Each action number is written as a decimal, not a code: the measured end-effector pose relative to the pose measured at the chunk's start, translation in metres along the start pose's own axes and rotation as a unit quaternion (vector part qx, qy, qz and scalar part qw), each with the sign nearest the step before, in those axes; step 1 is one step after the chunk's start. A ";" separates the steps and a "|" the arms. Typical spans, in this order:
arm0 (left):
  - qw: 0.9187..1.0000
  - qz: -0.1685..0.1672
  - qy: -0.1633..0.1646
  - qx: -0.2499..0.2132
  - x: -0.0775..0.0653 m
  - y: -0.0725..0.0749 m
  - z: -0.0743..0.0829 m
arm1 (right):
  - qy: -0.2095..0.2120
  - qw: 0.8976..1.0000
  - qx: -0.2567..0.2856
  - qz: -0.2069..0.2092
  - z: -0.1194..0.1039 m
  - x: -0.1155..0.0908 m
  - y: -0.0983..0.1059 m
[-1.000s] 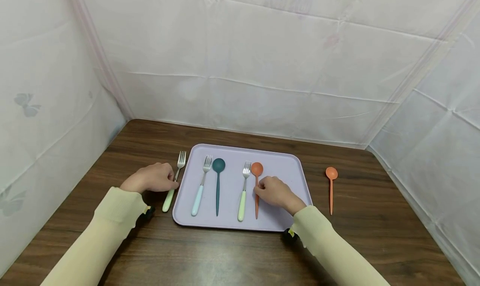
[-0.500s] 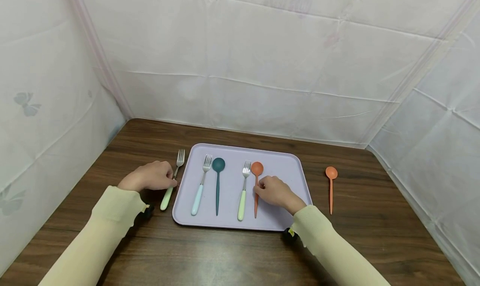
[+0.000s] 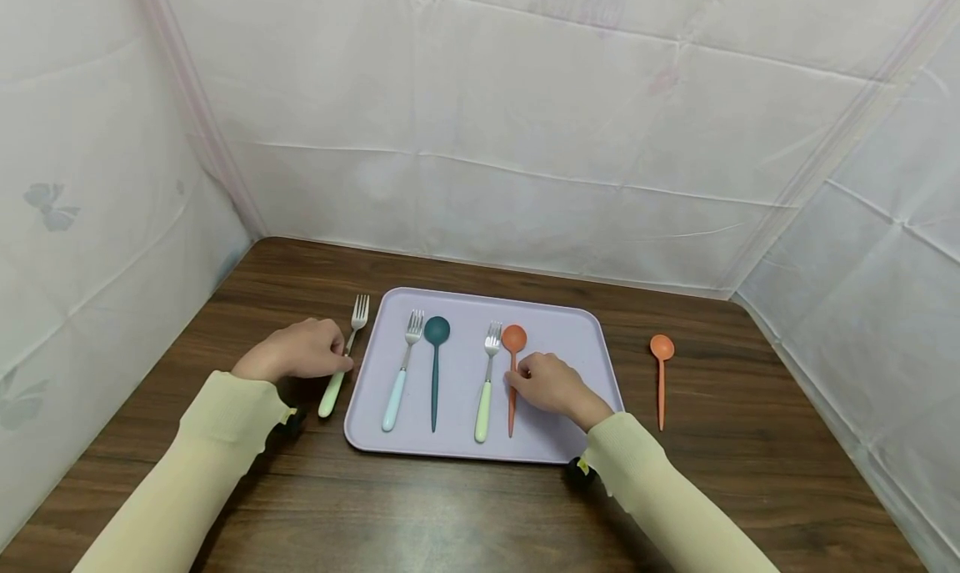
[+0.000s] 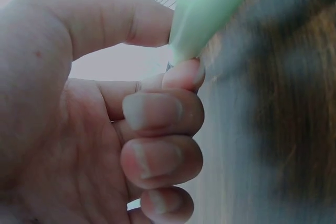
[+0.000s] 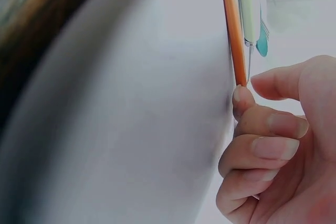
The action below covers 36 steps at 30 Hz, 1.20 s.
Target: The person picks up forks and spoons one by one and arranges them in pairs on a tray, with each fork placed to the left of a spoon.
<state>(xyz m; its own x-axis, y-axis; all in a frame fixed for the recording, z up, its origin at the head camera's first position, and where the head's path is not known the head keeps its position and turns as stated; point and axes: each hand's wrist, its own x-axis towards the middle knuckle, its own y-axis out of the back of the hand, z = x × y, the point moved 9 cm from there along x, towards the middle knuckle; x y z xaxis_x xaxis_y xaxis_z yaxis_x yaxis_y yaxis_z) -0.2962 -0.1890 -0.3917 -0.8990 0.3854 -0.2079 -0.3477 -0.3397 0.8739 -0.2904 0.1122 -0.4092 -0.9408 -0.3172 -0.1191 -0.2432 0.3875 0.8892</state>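
Note:
Left of the tray, my left hand (image 3: 303, 349) pinches a fork (image 3: 331, 394) with a pale green handle and metal tines. The left wrist view has thumb and index fingertip on its green handle (image 4: 205, 11), other fingers curled. My right hand (image 3: 553, 382) reaches over the lavender tray (image 3: 457, 439) and pinches the thin handle of an orange spoon (image 3: 514, 338). In the right wrist view the orange handle (image 5: 234, 30) ends at the thumb and index tips. Just left of that spoon lies another green-handled fork (image 3: 483, 410).
A fork with a light blue handle (image 3: 394, 399) and a dark teal spoon (image 3: 437, 331) lie side by side on the tray's left half. A second orange spoon (image 3: 662, 348) rests on the wooden table (image 3: 420, 523) to the right. White curtains (image 3: 487, 139) hang behind.
My left hand has shifted the green-handled fork slightly left and away from me, farther from the tray edge. The orange spoon's handle end on the tray has swung slightly left; my right hand barely moved.

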 end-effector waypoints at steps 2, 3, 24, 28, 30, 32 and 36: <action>1.000 0.002 0.000 0.000 0.000 0.001 0.000 | 0.001 1.000 0.002 0.002 0.000 -0.001 0.001; 1.000 0.002 0.001 -0.002 -0.001 0.001 0.000 | 0.002 1.000 0.004 0.003 0.000 -0.001 0.002; 1.000 0.019 0.005 0.005 -0.003 0.010 0.008 | -0.014 1.000 -0.003 0.018 0.015 -0.005 0.011; 1.000 0.022 0.008 0.007 -0.003 0.011 0.009 | -0.019 1.000 -0.003 0.019 0.018 -0.007 0.014; 1.000 0.024 0.009 0.007 -0.003 0.011 0.010 | -0.020 1.000 -0.005 0.019 0.020 -0.008 0.015; 1.000 0.029 0.008 0.006 -0.003 0.011 0.012 | -0.021 1.000 -0.004 0.019 0.022 -0.008 0.016; 0.999 0.038 0.001 0.005 -0.004 0.013 0.018 | -0.025 1.000 0.009 0.016 0.025 -0.011 0.020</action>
<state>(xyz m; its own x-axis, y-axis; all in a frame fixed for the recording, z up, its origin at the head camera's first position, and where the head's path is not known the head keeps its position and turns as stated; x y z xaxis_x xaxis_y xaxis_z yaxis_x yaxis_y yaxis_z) -0.2927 -0.1795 -0.3720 -0.9230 0.3578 -0.1413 -0.2760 -0.3598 0.8913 -0.2910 0.1446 -0.4014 -0.9590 -0.2599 -0.1129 -0.2161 0.4131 0.8847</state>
